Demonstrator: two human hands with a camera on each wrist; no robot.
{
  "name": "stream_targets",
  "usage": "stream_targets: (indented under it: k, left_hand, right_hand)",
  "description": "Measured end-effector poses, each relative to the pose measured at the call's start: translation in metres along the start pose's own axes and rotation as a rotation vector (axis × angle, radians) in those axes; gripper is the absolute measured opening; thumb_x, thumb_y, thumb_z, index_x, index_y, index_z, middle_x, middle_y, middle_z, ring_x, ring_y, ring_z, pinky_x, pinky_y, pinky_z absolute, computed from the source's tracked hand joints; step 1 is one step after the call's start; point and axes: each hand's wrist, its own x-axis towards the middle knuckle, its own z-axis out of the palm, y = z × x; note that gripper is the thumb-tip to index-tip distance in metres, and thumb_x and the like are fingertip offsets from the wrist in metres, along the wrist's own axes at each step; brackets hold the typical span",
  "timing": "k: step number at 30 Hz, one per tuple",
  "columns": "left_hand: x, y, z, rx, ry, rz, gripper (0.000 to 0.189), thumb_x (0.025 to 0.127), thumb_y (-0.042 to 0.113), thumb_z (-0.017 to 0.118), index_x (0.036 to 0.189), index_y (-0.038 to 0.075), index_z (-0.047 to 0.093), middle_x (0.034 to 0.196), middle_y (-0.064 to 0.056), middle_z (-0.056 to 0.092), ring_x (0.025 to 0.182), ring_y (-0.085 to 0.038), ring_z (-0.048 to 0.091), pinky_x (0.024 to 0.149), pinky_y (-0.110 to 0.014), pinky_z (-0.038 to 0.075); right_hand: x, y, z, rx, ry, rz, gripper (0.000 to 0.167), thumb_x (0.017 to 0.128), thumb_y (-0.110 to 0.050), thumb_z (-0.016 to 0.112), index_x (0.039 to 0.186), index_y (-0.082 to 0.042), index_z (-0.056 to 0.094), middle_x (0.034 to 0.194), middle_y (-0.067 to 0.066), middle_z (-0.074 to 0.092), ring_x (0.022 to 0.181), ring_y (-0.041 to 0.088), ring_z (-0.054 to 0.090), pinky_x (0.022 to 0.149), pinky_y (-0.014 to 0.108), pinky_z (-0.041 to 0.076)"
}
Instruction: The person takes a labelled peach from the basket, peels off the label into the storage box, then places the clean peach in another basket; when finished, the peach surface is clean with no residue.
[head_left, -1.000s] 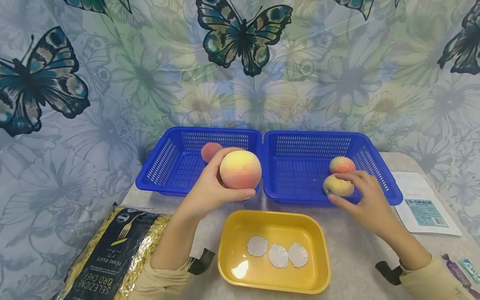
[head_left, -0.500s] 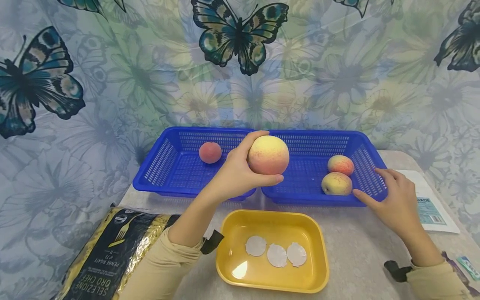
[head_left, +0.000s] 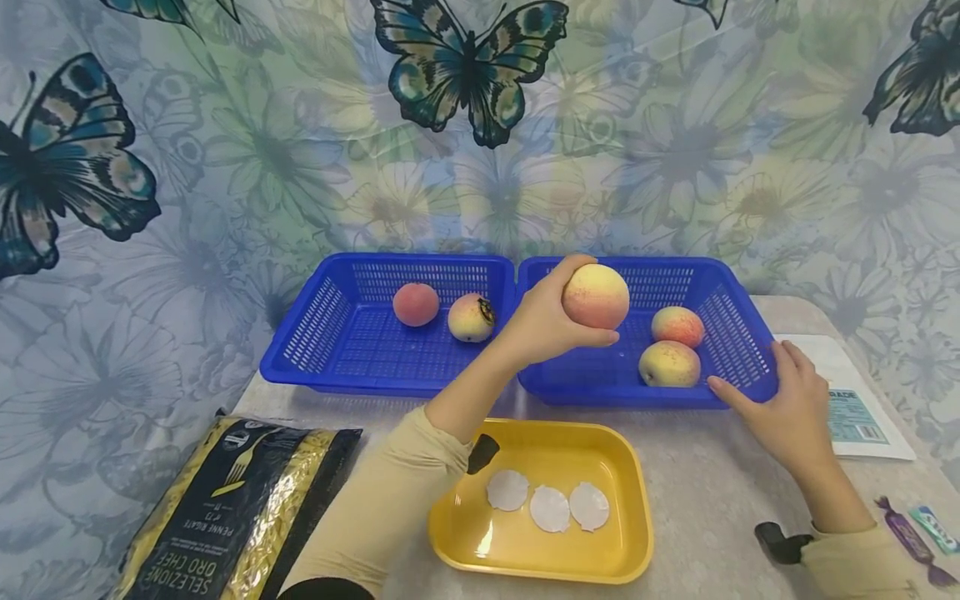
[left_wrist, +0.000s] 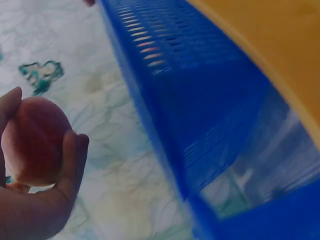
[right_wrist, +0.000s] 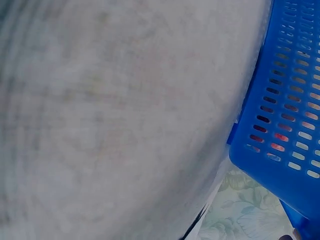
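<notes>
My left hand [head_left: 543,321] grips a yellow-and-pink peach [head_left: 597,297], raised over the left part of the right blue basket [head_left: 577,392]. The left wrist view shows fingers and thumb round that peach [left_wrist: 37,142]. Two more peaches lie at this basket's right side: a redder one [head_left: 678,326] behind a yellowish one [head_left: 670,364]. At the basket's front right corner, my right hand [head_left: 787,408] holds on, thumb at the front wall and fingers at the side rim. In the left blue basket [head_left: 360,383] rest a red peach [head_left: 416,304] and one with a dark patch [head_left: 471,318].
Before the baskets stands a yellow tray [head_left: 542,573] with several white discs [head_left: 551,509]. A bag of penne [head_left: 232,517] lies at left. On the right are a white packet [head_left: 862,408], a purple-wrapped candy [head_left: 913,533] and a small teal-and-white packet [head_left: 933,529].
My left hand has carried its peach rightward from the left basket to above the right one. My right hand has left the yellowish peach and moved right to the basket's corner.
</notes>
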Motion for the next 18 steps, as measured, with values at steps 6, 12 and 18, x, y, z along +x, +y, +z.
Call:
stream_targets:
  k: [6, 12, 18]
  left_hand:
    - [0.026, -0.018, 0.027, 0.137, 0.025, -0.062, 0.092, 0.072, 0.024, 0.09, 0.148, 0.029, 0.04, 0.138, -0.005, 0.055, 0.122, -0.026, 0.055, 0.093, -0.044, 0.055]
    - [0.045, -0.036, 0.05, 0.245, 0.049, -0.179, 0.096, 0.07, 0.017, 0.091, 0.149, 0.032, 0.039, 0.142, -0.008, 0.05, 0.128, -0.029, 0.049, 0.098, -0.05, 0.052]
    - [0.058, -0.041, 0.068, 0.353, -0.005, -0.216, 0.098, 0.068, 0.02, 0.093, 0.149, 0.029, 0.039, 0.14, -0.004, 0.057, 0.132, -0.029, 0.049, 0.099, -0.05, 0.051]
  right_hand:
    - [-0.002, -0.001, -0.001, 0.018, -0.037, 0.036, 0.106, 0.086, -0.05, 0.071, 0.155, 0.006, 0.013, 0.159, 0.034, 0.012, 0.137, 0.062, 0.015, 0.102, 0.078, 0.019]
    - [-0.002, -0.003, -0.001, 0.013, -0.062, 0.061, 0.107, 0.088, -0.052, 0.069, 0.157, 0.003, 0.01, 0.161, 0.032, 0.008, 0.137, 0.062, 0.015, 0.101, 0.079, 0.02]
    - [-0.001, -0.002, 0.0, 0.008, -0.072, 0.075, 0.108, 0.088, -0.054, 0.068, 0.157, 0.002, 0.008, 0.161, 0.031, 0.006, 0.136, 0.06, 0.014, 0.099, 0.079, 0.022]
